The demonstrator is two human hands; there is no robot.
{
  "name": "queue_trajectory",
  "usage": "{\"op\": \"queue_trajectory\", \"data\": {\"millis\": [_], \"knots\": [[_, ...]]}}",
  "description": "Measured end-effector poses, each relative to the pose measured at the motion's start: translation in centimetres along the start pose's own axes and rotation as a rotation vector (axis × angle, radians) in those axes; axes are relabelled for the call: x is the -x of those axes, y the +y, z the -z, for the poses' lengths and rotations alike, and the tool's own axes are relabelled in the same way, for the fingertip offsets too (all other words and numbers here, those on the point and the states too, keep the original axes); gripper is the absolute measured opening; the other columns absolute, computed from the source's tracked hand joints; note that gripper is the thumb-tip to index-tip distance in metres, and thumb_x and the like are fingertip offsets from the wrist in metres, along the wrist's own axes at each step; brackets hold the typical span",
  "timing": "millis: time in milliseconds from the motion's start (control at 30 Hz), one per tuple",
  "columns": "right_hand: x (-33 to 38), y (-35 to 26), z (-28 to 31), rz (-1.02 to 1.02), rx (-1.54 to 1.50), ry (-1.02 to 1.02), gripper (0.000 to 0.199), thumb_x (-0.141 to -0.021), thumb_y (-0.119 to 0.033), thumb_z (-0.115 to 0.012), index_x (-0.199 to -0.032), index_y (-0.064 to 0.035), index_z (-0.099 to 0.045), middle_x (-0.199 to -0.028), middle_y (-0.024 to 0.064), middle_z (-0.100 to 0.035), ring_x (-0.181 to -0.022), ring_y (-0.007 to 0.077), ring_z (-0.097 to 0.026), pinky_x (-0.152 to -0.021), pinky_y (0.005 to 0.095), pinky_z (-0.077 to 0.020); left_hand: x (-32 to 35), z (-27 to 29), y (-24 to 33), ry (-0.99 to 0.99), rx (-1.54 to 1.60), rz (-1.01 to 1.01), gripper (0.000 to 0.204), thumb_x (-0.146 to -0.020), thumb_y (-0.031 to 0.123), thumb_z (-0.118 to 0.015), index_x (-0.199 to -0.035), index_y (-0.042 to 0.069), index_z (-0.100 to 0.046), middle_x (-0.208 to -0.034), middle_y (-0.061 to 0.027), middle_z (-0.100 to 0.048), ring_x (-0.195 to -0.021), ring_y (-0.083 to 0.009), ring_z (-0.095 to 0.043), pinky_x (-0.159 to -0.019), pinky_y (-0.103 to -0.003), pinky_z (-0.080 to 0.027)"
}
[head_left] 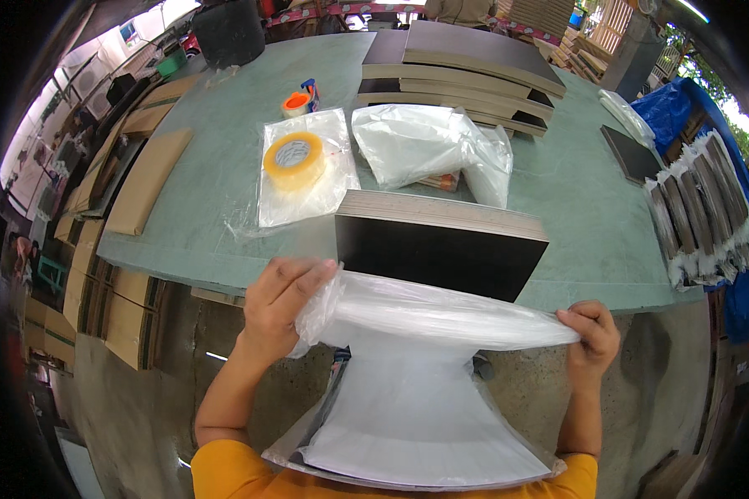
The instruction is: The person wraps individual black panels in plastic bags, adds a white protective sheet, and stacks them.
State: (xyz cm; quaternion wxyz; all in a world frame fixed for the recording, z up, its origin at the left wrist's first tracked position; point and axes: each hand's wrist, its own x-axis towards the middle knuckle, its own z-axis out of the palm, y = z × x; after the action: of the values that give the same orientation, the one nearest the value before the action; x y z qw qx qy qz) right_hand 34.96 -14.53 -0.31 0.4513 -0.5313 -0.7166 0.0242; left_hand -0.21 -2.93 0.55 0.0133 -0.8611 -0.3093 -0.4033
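Between my two hands a clear plastic bag is stretched wide, its upper part bunched into folds. My left hand is closed on the gathered left end, and my right hand pinches the right end. Below the folds the plastic runs down toward my yellow shirt over a pale, flat surface with a dark edge; what it is I cannot make out. Just beyond the bag, at the table's near edge, stands a block of stacked boards with a black face and pale edges. The bag hides its lower left part.
On the green table lie a tape roll on flat plastic bags, an orange tape dispenser and a crumpled plastic bag. Dark boards are stacked behind. Plastic-wrapped bundles sit right; cardboard pieces lie left.
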Motion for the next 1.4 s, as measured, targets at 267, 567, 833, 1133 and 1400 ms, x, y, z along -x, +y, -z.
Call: {"op": "queue_trajectory", "data": {"millis": [267, 567, 833, 1133, 1400], "knots": [[8.1, 7.6, -2.5, -0.869, -1.513, -0.664, 0.045, -0.052, -0.010, -0.079, -0.089, 0.0068, -0.060, -0.083, 0.0128, -0.062, -0.069, 0.0166, -0.060, -0.059, 0.0234, -0.0478, 7.6, -0.7, -4.6, -0.758, 1.416, 0.782, 0.040, -0.060, 0.019, -0.074, -0.094, 0.003, -0.059, -0.089, -0.0076, -0.060, -0.072, -0.0174, -0.058, -0.056, -0.026, -0.047], [25.7, 18.5, -15.6, -1.292, -0.926, -0.553, 0.021, -0.077, -0.011, -0.059, -0.094, 0.0005, -0.055, -0.073, 0.0037, -0.059, -0.066, 0.0086, -0.055, -0.057, 0.0194, -0.0432, 24.0, -13.9, -6.7, -0.897, 0.953, 1.392, 0.039, -0.064, 0.018, -0.071, -0.095, 0.000, -0.056, -0.081, -0.0136, -0.060, -0.077, -0.0237, -0.059, -0.066, -0.036, -0.045], [5.5, 0.8, -2.4, -0.204, -1.662, -1.096, 0.045, -0.083, -0.033, -0.052, -0.112, 0.0012, -0.050, -0.115, 0.0182, -0.050, -0.107, 0.0307, -0.047, -0.092, 0.0409, -0.0328, 2.1, -1.6, 1.1, -1.028, 1.398, 0.105, 0.032, -0.073, 0.011, -0.062, -0.102, 0.001, -0.054, -0.104, -0.0156, -0.055, -0.098, -0.0230, -0.052, -0.084, -0.031, -0.040], [12.7, 4.1, -15.4, -0.399, -0.152, -1.558, 0.081, -0.081, -0.057, -0.037, -0.128, 0.0072, -0.023, -0.131, 0.0256, -0.026, -0.125, 0.0336, -0.020, -0.103, 0.0376, -0.0153, 12.2, -14.1, 2.1, -1.159, 0.729, 0.408, 0.028, -0.081, 0.028, -0.052, -0.096, 0.004, -0.055, -0.088, -0.0153, -0.059, -0.083, -0.0298, -0.057, -0.072, -0.036, -0.043], [-2.3, -3.2, -12.3, -0.593, -1.017, -0.556, 0.018, -0.076, -0.017, -0.063, -0.083, -0.0029, -0.055, -0.069, -0.0022, -0.054, -0.065, 0.0041, -0.048, -0.057, 0.0201, -0.0395, -3.6, -7.3, 3.4, -0.411, 0.906, 0.412, 0.045, -0.063, 0.023, -0.071, -0.098, 0.002, -0.053, -0.088, -0.0065, -0.055, -0.080, -0.0181, -0.053, -0.073, -0.028, -0.042]]}}
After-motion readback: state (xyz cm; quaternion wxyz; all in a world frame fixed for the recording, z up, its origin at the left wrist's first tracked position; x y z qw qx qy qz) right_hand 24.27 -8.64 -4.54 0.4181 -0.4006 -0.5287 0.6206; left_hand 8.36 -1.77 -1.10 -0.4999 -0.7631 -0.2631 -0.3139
